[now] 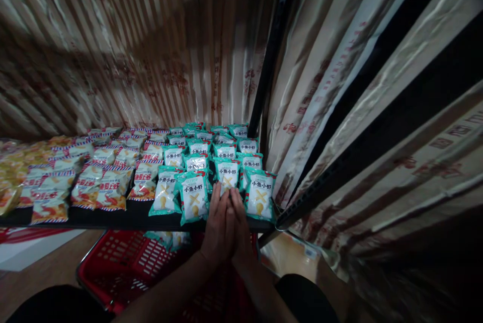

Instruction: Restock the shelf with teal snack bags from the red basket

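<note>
Side by side at the shelf's front edge, my left hand (219, 227) and my right hand (241, 232) reach forward with fingers stretched out. Their fingertips touch the lower front of a teal-and-white snack bag (228, 169), which leans upright among rows of matching bags. The hands cover its bottom part. Just left of my left hand stands another teal snack bag (194, 197); right of my right hand is a third teal bag (260, 196). Neither hand has its fingers wrapped around anything.
Orange-and-white snack bags (113, 187) fill the black shelf (124, 220) to the left, with yellow bags (18, 162) beyond. Below is a red basket (109, 262) with a few teal bags (169, 238). A black post (269, 56) and printed wrapping (339, 76) border the right.
</note>
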Tool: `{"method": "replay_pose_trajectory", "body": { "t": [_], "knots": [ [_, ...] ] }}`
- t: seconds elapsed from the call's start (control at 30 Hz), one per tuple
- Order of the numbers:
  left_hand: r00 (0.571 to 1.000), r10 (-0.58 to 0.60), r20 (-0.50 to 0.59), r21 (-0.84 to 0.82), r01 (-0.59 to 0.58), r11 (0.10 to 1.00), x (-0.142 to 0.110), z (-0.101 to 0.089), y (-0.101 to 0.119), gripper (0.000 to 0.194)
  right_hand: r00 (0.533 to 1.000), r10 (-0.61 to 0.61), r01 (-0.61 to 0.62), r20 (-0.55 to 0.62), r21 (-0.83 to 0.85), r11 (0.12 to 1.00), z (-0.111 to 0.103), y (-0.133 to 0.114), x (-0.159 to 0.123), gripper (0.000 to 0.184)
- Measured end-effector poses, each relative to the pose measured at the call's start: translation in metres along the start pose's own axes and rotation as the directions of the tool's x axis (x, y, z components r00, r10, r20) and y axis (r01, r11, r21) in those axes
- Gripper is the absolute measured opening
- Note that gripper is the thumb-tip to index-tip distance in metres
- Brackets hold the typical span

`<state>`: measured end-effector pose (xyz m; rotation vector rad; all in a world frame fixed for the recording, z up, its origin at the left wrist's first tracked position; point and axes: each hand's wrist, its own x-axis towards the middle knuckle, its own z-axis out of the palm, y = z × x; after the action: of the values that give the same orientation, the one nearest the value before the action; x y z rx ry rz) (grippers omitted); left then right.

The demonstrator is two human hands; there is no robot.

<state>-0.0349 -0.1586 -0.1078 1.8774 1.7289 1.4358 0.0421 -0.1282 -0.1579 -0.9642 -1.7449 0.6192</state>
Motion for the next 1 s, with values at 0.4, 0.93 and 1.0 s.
{"method": "replay_pose_trajectory", "body": {
  "t": [0.4,0.93,1.0],
  "knots": [
    [0.964,-0.043,-0.263,0.253,0.112,0.961,-0.023,-0.037,-0.039,0.042,0.981,-0.174,0.192,0.085,-0.314,0.93,-0.004,-0.017,-0.003,0.042],
    [0.966,-0.044,-0.254,0.366,0.138,0.92,-0.02,-0.026,-0.056,0.055,0.983,-0.179,0.185,0.05,-0.386,0.904,0.001,-0.015,0.015,0.037],
    [0.966,-0.032,-0.256,0.382,0.131,0.915,-0.02,-0.023,-0.056,0.059,0.978,-0.202,0.208,0.057,-0.367,0.907,0.001,-0.012,0.015,0.037]
  ]
}}
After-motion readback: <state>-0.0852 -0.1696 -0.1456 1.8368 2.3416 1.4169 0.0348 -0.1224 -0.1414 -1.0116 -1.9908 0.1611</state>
